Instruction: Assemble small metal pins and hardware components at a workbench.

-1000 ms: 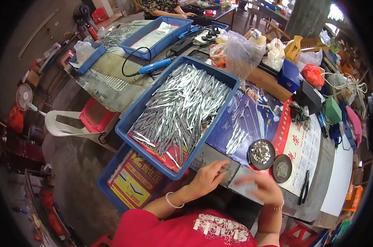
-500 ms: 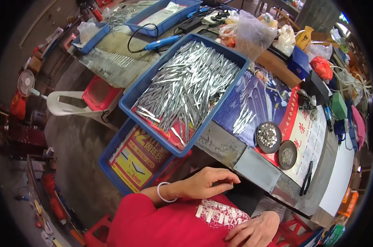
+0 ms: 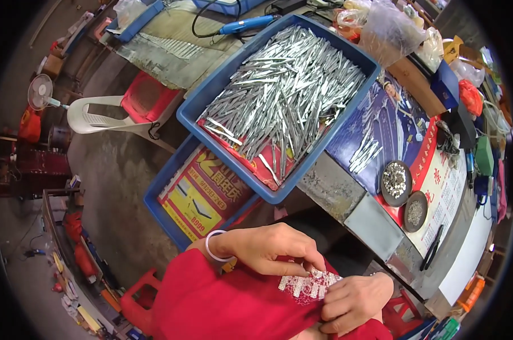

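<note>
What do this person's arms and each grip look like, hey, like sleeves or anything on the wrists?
The left grip and right grip are bare hands without gloves. A plain red sleeve covers part of the left arm, and a smooth, pale round bangle circles that wrist. Something small and light shows at the right wrist, too small to make out.

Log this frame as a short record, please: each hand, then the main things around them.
Left hand: at the red shirt, fingertips by its white pattern
Right hand: at the shirt's front, beside the pattern
Grip: unclear whether either hand pinches cloth
Upper tray: blue, heaped with metal strips
Lower tray: blue, partly under the upper one, printed sheet inside
Dishes: two, dark, holding small pieces
Black tool: right of the dishes
Background: fan, far left
</note>
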`<action>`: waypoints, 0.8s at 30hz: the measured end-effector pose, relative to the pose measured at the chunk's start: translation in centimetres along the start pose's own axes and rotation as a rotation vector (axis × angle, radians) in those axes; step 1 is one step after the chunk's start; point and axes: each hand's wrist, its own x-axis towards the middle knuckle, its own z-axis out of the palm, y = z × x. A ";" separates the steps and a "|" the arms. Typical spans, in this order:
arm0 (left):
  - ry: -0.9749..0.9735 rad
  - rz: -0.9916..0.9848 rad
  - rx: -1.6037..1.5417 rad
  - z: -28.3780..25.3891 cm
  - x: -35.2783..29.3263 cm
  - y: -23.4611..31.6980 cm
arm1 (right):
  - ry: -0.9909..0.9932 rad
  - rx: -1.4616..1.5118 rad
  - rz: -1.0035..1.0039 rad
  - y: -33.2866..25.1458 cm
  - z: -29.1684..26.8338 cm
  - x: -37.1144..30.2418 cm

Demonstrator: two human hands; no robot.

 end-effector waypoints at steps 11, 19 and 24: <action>0.693 -0.355 0.627 -6.0 -2.1 2.3 | 0.188 0.120 -0.130 1.2 1.3 -1.8; 0.569 -0.359 0.627 -8.0 -1.2 0.8 | 0.106 0.077 0.012 1.1 1.2 -2.5; 0.629 -0.498 0.662 -9.4 -0.5 0.2 | 0.058 0.089 0.055 -0.3 0.7 -2.4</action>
